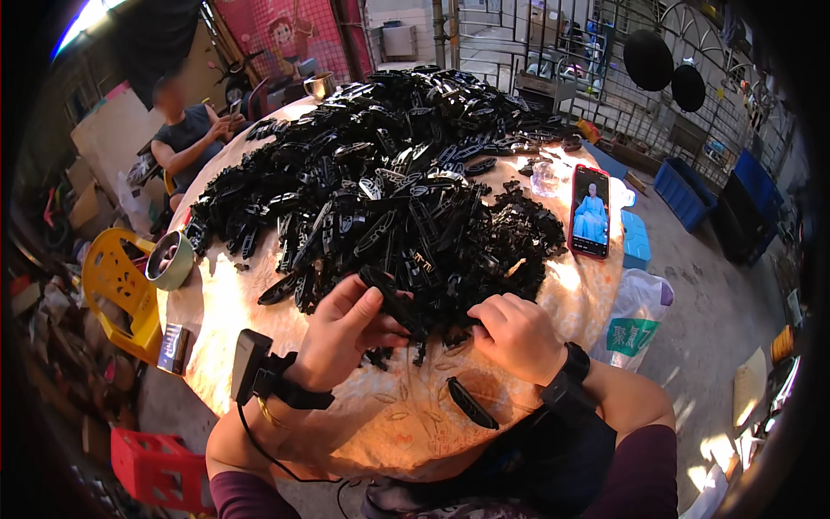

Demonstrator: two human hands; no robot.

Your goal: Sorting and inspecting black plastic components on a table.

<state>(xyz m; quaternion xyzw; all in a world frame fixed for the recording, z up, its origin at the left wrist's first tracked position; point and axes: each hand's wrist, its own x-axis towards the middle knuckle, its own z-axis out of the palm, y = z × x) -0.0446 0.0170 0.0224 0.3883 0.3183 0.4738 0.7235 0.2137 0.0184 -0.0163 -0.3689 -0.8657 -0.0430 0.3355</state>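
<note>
A large heap of long, narrow black plastic pieces (pixel 346 173), many with openwork cut-outs, covers much of the round table. My left hand (pixel 341 337) grips one such long black plastic piece (pixel 393 303) between thumb and fingers, at the near edge of the heap. Just right of it, my right hand (pixel 521 339) is closed with thumb and fingertips together; whatever it may hold is too small to make out. Smaller black parts (pixel 523 227) form a mound beyond that hand. One loose black piece (pixel 471 404) lies on the tablecloth close to me.
A phone (pixel 590 212) with a lit screen stands at the table's right. A bowl (pixel 170 259) and a small box (pixel 174 348) are at the left, a metal mug (pixel 320 86) at the back. Around are a yellow chair (pixel 117 277), a red stool (pixel 156 467) and a seated person (pixel 186 134).
</note>
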